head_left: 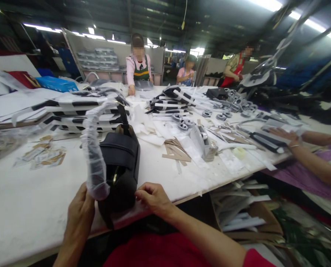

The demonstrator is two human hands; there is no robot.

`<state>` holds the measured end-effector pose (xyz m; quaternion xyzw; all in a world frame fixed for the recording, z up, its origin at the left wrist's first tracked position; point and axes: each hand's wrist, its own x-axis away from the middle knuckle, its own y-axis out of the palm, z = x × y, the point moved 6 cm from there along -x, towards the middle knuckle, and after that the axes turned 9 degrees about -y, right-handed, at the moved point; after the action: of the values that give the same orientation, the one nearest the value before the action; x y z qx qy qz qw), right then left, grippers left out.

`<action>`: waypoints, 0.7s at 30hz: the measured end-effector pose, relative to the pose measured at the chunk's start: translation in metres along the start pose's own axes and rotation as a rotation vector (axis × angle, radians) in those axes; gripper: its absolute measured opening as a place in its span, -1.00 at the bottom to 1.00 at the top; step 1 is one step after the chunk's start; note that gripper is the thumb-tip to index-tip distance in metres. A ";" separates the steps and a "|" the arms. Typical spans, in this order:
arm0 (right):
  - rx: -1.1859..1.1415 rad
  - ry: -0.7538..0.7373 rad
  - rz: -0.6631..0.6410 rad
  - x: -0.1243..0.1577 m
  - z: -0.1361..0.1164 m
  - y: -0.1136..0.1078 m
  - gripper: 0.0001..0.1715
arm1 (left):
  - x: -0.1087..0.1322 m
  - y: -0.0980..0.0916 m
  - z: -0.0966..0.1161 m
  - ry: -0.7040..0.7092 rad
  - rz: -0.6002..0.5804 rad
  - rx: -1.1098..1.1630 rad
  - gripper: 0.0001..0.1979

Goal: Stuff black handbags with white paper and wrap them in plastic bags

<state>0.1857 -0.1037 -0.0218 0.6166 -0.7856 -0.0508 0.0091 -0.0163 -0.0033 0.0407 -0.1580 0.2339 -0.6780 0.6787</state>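
Observation:
A black handbag (120, 154) stands at the table's front edge, before me. Its handle (94, 148) is wrapped in crinkled translucent plastic and arches up along the bag's left side. A bit of gold zipper (115, 175) shows on the bag. My left hand (82, 207) is closed at the lower left of the bag, by the bottom end of the wrapped handle; its fingertips are partly hidden. On the other side, my right hand (152, 198) pinches the bag's lower right edge between thumb and bent fingers.
Flat wrapped bags (73, 109) are stacked at the left, near small packets (43, 154). A tape dispenser (202, 142), brown paper strips (176, 150) and grey rolls (183, 122) lie right of centre. A co-worker's hand (286, 136) rests at the right; other people stand beyond the table.

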 end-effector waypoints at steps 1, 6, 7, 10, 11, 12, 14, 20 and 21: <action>0.052 -0.016 -0.007 0.001 0.002 -0.001 -0.82 | 0.013 -0.005 -0.003 -0.019 0.031 -0.011 -0.50; 0.293 -0.083 -0.104 0.002 0.005 0.007 -0.62 | 0.054 -0.006 0.007 0.208 0.130 -0.012 -0.28; 0.328 -0.086 -0.138 0.002 0.004 0.009 -0.58 | 0.057 -0.003 0.012 0.276 0.163 -0.045 -0.23; 0.506 -0.202 -0.173 0.001 -0.010 -0.001 -0.63 | 0.059 0.007 0.020 0.418 0.256 -0.113 -0.27; 0.591 -0.270 -0.148 0.001 -0.017 -0.011 -0.69 | 0.058 0.011 0.022 0.452 0.269 -0.111 -0.31; 0.678 -0.336 -0.104 0.001 -0.026 -0.024 -0.76 | 0.057 0.013 0.023 0.478 0.280 -0.103 -0.35; 0.844 -0.421 0.018 0.003 -0.039 -0.059 -0.82 | 0.052 0.017 0.023 0.498 0.288 -0.079 -0.41; 1.335 -0.312 0.284 0.021 -0.040 -0.175 -0.74 | 0.044 0.024 0.020 0.414 0.183 0.026 -0.40; 1.379 -0.273 0.275 0.024 -0.035 -0.187 -0.70 | 0.045 0.024 0.020 0.403 0.155 0.046 -0.38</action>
<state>0.3639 -0.1729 -0.0054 0.3656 -0.7035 0.3821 -0.4748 0.0135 -0.0497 0.0398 0.0149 0.3608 -0.6467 0.6718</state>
